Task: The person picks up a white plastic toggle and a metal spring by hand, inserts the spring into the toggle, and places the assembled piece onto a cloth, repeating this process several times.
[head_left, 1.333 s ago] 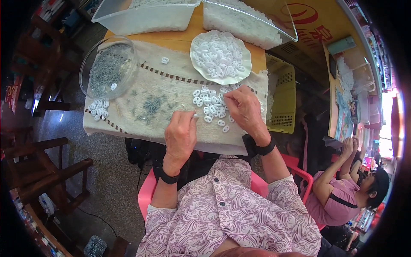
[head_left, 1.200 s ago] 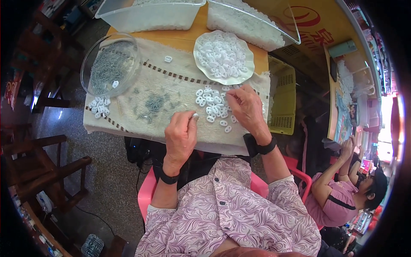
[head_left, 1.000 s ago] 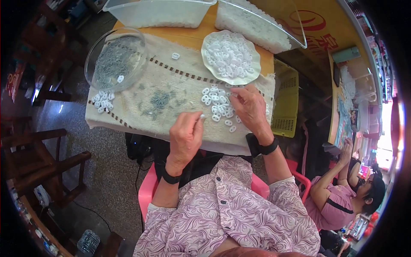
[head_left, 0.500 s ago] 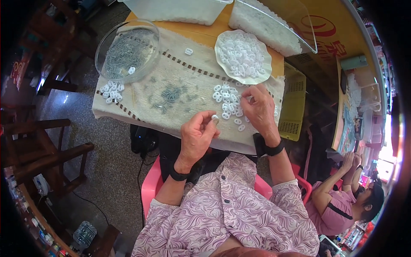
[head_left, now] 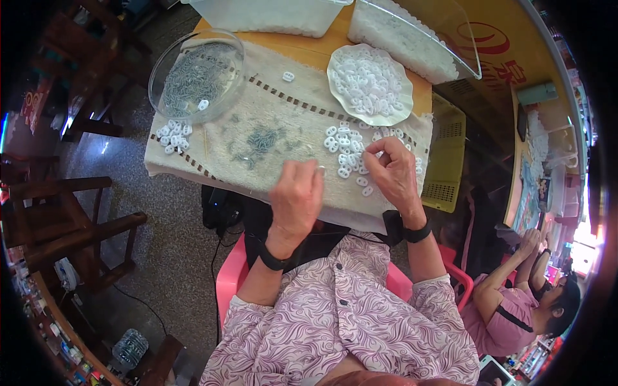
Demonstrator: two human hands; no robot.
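My left hand [head_left: 297, 198] is over the near edge of the cloth, back up, fingers curled and slightly blurred. A small white plastic piece [head_left: 322, 171] shows at its fingertips. My right hand [head_left: 394, 172] is closed in a pinch beside a loose group of white two-hole plastic pieces [head_left: 344, 143]; whatever lies between its fingertips is too small to make out. Left of these, a small heap of thin grey metal parts [head_left: 261, 139] rests on the beige cloth [head_left: 302, 128].
A round clear dish [head_left: 152, 96] holds many grey metal parts. More white pieces [head_left: 174, 135] lie below it. A scalloped plate [head_left: 407, 106] is heaped with white pieces. Clear bins [head_left: 479, 64] stand behind. At right are a yellow crate [head_left: 444, 154] and a seated person [head_left: 508, 315].
My left hand has turned back-up and moved slightly toward the grey heap, hiding more of its fingers. My right hand stays beside the white pieces. The whole view has shifted slightly.
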